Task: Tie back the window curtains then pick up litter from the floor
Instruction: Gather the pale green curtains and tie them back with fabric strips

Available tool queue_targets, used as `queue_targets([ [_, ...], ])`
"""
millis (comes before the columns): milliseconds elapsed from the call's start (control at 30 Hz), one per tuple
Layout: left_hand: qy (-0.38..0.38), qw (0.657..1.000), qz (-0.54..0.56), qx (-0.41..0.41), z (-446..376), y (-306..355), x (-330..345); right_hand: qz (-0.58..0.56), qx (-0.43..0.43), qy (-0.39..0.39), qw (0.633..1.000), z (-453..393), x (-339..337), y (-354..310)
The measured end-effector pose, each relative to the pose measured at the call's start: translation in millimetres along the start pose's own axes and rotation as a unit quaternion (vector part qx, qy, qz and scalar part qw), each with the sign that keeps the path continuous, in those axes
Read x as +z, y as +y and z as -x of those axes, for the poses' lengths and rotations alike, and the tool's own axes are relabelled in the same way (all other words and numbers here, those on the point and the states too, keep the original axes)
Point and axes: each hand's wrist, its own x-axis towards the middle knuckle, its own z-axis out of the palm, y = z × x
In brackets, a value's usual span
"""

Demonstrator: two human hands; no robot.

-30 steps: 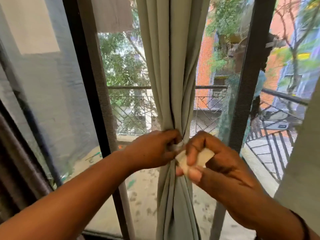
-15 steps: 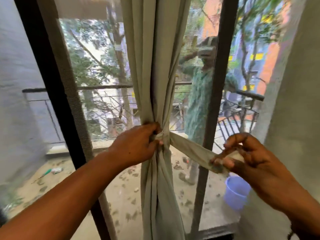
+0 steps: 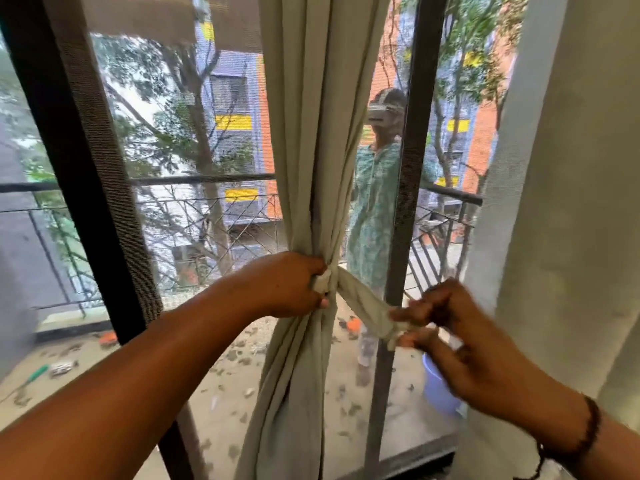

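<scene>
Left hand clamps the gathered curtain at its waist, fingers closed, so folds stay bunched; right hand pinches the tieback strap, pulling it taut rightward.

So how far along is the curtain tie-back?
Done: the pale green fabric curtain is gathered into a bunch. In hand: left hand clamps the gather while right hand pulls the matching fabric tie strip sideways. Left: securing the tie, then picking up the floor litter.
</scene>
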Motion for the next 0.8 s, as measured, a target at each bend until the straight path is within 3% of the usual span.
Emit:
queue_targets([
  [67, -0.018, 0.999, 0.039, 0.01, -1, 7, 0, 0.009, -0.054, -0.074, 0.996, -5, 28, -3],
  [133, -0.015, 0.995, 0.091, 0.035, -3, 13, -1, 0.024, -0.091, -0.083, 0.992, -19, 47, -2],
  [267, -0.024, 0.973, 0.225, 0.044, -7, 17, -2, -0.1, -0.033, -0.03, 0.994, -53, 64, 10],
  [400, -0.041, 0.934, 0.352, -0.044, -10, 14, 2, -0.193, -0.011, -0.006, 0.981, -54, 75, 27],
  [633, -0.072, 0.873, 0.474, -0.088, -7, 15, 2, -0.294, 0.069, 0.06, 0.951, -63, 68, 43],
  [800, -0.072, 0.874, 0.473, -0.081, -6, 25, 8, -0.313, 0.103, 0.126, 0.936, -51, 72, 49],
])
